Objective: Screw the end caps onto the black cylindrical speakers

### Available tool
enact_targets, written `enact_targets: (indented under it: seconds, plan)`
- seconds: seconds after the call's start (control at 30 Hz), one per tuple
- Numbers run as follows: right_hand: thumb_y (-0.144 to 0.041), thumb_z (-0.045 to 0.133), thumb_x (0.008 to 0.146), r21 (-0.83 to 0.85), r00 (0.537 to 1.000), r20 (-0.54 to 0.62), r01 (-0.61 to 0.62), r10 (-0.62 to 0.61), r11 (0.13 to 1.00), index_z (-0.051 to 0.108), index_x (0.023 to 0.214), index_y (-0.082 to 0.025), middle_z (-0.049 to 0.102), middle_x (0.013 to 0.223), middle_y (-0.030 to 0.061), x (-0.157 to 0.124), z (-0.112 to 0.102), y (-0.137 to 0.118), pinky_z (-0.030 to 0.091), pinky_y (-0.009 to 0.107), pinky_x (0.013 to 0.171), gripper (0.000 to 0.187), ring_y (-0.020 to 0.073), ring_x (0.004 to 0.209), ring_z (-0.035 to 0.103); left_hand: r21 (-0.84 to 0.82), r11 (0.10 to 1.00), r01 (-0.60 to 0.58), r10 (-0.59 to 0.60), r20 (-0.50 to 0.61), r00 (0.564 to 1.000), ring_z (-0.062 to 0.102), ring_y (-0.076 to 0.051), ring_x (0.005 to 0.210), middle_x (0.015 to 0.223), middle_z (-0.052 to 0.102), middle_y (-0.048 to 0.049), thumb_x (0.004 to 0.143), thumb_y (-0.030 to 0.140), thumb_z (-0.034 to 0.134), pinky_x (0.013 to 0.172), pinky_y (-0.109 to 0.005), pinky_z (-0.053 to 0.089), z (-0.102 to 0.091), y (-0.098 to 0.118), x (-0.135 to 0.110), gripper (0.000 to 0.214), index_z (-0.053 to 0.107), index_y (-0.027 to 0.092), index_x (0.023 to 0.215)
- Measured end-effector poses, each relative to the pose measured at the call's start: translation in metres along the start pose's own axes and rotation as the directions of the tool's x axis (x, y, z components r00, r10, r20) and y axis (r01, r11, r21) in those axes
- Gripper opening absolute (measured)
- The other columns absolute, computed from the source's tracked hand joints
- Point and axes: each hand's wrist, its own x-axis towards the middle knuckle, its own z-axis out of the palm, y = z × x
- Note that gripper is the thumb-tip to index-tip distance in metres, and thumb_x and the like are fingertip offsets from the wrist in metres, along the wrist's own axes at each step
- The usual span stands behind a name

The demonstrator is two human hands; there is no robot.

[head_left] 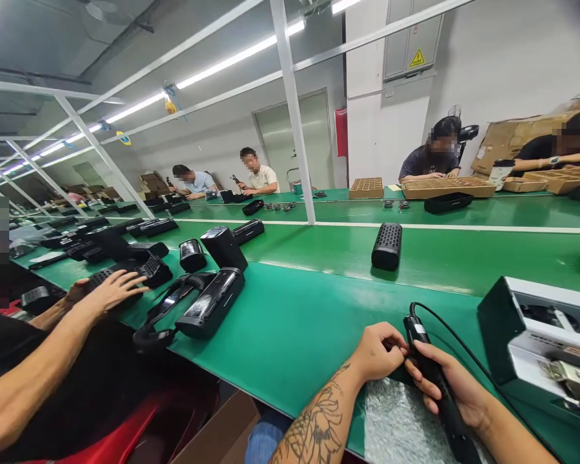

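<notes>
My right hand is wrapped around a black electric screwdriver, whose cord leaves its far end. The near end of the screwdriver runs out of the bottom of the view. Beside it, my left hand is closed in a pinch close to the fingers of my right hand; what it holds, if anything, is hidden. Under both hands lies a sheet of bubble wrap at the table's front edge. To the right stands an automatic screw feeder with a metal mechanism on its front.
A black perforated speaker housing stands on the green table ahead. Several black speaker units, among them one with a glossy front, lie to the left. A co-worker's hands touch housings there. Other people sit across, near divided trays.
</notes>
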Motion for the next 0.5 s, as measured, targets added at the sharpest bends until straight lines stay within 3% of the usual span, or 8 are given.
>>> enact_targets:
  seconds: [0.2, 0.5]
  plan:
    - [-0.074, 0.094, 0.086, -0.009, 1.0, -0.02, 0.003, -0.004, 1.0, 0.072, 0.074, -0.015, 0.045, 0.05, -0.0054, 0.0006, 0.0036, -0.0004, 0.058, 0.025, 0.044, 0.064, 0.0062, 0.039, 0.036, -0.016, 1.0, 0.0, 0.0, 0.0, 1.0, 0.07, -0.015, 0.081, 0.09, 0.077, -0.0013, 0.074, 0.007, 0.075, 0.083, -0.027, 0.059, -0.001, -0.0029, -0.0011, 0.014, 0.079, 0.018, 0.082]
    - [-0.071, 0.085, 0.096, -0.029, 0.998, -0.054, 0.008, -0.01, 1.0, 0.069, 0.076, -0.017, 0.051, 0.054, -0.002, -0.0014, 0.0004, 0.0045, 0.056, 0.025, 0.044, 0.06, 0.0094, 0.04, 0.044, -0.072, 0.997, 0.022, -0.022, 0.009, 1.0, 0.075, -0.016, 0.085, 0.091, 0.08, -0.0024, 0.074, 0.006, 0.071, 0.085, -0.027, 0.061, -0.0018, -0.0045, -0.0021, 0.017, 0.079, 0.017, 0.083]
